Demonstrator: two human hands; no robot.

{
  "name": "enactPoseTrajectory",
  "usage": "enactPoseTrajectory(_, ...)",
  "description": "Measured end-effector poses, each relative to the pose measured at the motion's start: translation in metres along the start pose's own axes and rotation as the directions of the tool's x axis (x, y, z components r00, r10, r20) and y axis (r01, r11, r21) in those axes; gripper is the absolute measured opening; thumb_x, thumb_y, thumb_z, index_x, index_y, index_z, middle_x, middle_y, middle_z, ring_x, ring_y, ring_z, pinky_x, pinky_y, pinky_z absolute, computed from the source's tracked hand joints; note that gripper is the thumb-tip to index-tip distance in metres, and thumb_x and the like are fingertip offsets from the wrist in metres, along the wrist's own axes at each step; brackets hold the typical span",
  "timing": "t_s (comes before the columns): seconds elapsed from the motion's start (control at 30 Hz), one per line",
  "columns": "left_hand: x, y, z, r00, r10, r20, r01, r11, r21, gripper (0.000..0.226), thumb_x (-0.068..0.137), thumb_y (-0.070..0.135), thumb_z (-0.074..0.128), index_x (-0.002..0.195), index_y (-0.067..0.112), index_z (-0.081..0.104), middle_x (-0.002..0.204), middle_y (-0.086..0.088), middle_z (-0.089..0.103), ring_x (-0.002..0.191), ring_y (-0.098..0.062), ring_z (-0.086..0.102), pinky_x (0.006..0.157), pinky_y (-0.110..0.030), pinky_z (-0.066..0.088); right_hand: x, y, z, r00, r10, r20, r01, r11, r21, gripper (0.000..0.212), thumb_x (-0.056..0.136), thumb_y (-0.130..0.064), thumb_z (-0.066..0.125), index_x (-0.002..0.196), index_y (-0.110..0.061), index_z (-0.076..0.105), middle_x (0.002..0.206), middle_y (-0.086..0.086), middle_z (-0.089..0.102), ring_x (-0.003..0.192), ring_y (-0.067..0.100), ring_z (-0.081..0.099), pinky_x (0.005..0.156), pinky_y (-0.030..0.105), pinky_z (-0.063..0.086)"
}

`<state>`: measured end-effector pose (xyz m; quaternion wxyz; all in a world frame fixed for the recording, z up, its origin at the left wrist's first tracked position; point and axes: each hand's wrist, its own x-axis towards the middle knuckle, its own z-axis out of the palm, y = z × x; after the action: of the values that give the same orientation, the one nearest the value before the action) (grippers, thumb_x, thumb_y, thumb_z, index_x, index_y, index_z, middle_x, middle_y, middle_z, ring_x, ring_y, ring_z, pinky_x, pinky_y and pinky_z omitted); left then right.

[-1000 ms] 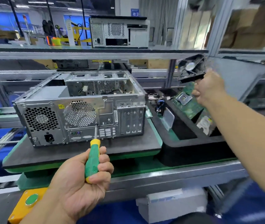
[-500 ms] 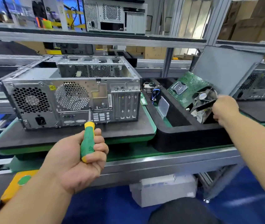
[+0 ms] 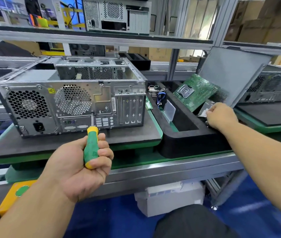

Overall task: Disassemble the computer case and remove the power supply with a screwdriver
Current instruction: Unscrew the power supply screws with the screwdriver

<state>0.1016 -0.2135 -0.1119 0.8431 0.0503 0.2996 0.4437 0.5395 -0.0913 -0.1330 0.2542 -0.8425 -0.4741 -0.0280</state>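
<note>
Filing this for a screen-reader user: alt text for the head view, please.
A person's left hand grips a green and yellow screwdriver in front of an opened computer case lying on a black mat. The right hand reaches into a black foam tray holding a green motherboard.

Blue floor (image 3: 256, 212), metal shelving (image 3: 102, 39)

Your right hand (image 3: 221, 115) covers whatever its curled fingers meet at the right wall of the black tray (image 3: 184, 140); any grip cannot be told. Your left hand (image 3: 83, 162) hides the middle of the screwdriver (image 3: 90, 146) handle. The motherboard (image 3: 195, 91) has its lower edge sunk behind the tray wall. Port labels on the computer case (image 3: 71, 103) are too small to read. The right-hand case (image 3: 271, 86) is cut off by the frame edge.
</note>
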Motion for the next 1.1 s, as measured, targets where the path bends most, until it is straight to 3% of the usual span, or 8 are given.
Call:
enactPoseTrajectory(0.17,0.000,0.000,0.000,1.000,0.007,0.003,-0.007,1.000,-0.019,0.028,0.102,0.026,0.048,0.086,0.011,0.065,0.073,0.005,0.047,0.051,-0.010,0.042,0.030,-0.018,0.029,-0.029,-0.044,0.000,0.972,-0.063,-0.225,0.126,0.952,0.279,0.014,0.097,-0.034,0.047,0.099,-0.029,0.059,0.095,-0.003,0.063,0.087,0.026,0.056,0.074,0.037,0.041)
enactPoseTrajectory(0.3,0.001,0.000,0.000,1.000,0.006,0.002,-0.006,1.000,-0.022,0.027,0.101,0.026,0.049,0.085,0.011,0.064,0.072,0.004,0.047,0.051,-0.010,0.041,0.030,-0.018,0.029,-0.093,-0.127,-0.002,0.912,-0.369,-0.178,0.407,0.774,0.485,0.012,0.093,-0.028,0.060,0.086,-0.022,0.067,0.079,-0.011,0.066,0.081,0.014,0.062,0.073,0.030,0.047)
enactPoseTrajectory(0.37,0.001,0.000,0.000,1.000,0.012,0.000,-0.012,1.000,-0.019,0.028,0.102,0.026,0.048,0.086,0.011,0.064,0.072,0.004,0.047,0.050,-0.010,0.041,0.029,-0.018,0.029,-0.135,-0.166,0.001,0.870,-0.484,-0.095,0.422,0.631,0.650,0.012,0.090,-0.026,0.065,0.080,-0.021,0.071,0.073,-0.011,0.069,0.069,0.000,0.061,0.065,0.020,0.048)
enactPoseTrajectory(0.43,0.000,0.001,0.000,1.000,0.016,-0.001,-0.016,1.000,-0.019,0.029,0.103,0.027,0.047,0.086,0.010,0.064,0.071,0.003,0.048,0.049,-0.010,0.041,0.029,-0.018,0.029,-0.174,-0.199,0.011,0.854,-0.513,0.090,0.251,0.556,0.792,0.011,0.089,-0.025,0.067,0.084,-0.019,0.075,0.071,-0.006,0.069,0.059,-0.003,0.057,0.055,0.015,0.045)
enactPoseTrajectory(0.5,-0.002,0.002,0.001,1.000,0.017,0.005,-0.017,1.000,-0.019,0.031,0.103,0.028,0.048,0.084,0.009,0.064,0.069,0.002,0.048,0.048,-0.010,0.042,0.029,-0.018,0.029,-0.202,-0.226,0.021,0.782,-0.454,0.428,-0.145,0.535,0.832,0.018,0.093,-0.025,0.061,0.096,-0.014,0.075,0.061,0.000,0.055,0.047,0.005,0.047,0.041,0.019,0.037)
enactPoseTrajectory(0.6,-0.005,0.004,0.001,0.999,0.007,0.031,-0.007,1.000,-0.014,0.034,0.104,0.030,0.046,0.081,0.009,0.061,0.069,0.001,0.048,0.048,-0.009,0.042,0.028,-0.017,0.030,-0.221,-0.261,0.023,0.459,-0.379,0.803,-0.706,0.393,0.589,0.025,0.102,-0.032,0.049,0.088,-0.016,0.061,0.049,-0.003,0.034,0.036,0.010,0.026,0.031,0.015,0.019)
enactPoseTrajectory(0.67,-0.007,0.007,0.000,0.999,0.011,0.041,-0.011,1.000,-0.011,0.032,0.104,0.029,0.045,0.081,0.010,0.058,0.070,0.002,0.046,0.048,-0.008,0.041,0.027,-0.017,0.030,-0.222,-0.276,0.024,0.402,-0.382,0.832,-0.781,0.331,0.529,0.032,0.106,-0.037,0.043,0.089,-0.014,0.059,0.040,-0.005,0.032,0.028,0.007,0.023,0.030,0.013,0.018)
enactPoseTrajectory(1.1,-0.028,0.015,-0.017,0.999,-0.014,-0.045,0.017,0.998,0.067,0.034,0.105,0.037,0.046,0.092,0.008,0.059,0.070,-0.002,0.049,0.046,-0.011,0.044,0.026,-0.018,0.029,-0.215,-0.300,0.046,0.370,-0.360,0.856,-0.916,0.012,0.401,0.050,0.101,-0.039,0.039,0.081,-0.005,0.070,0.050,-0.007,0.023,0.038,0.010,0.018,0.037,0.017,0.017)
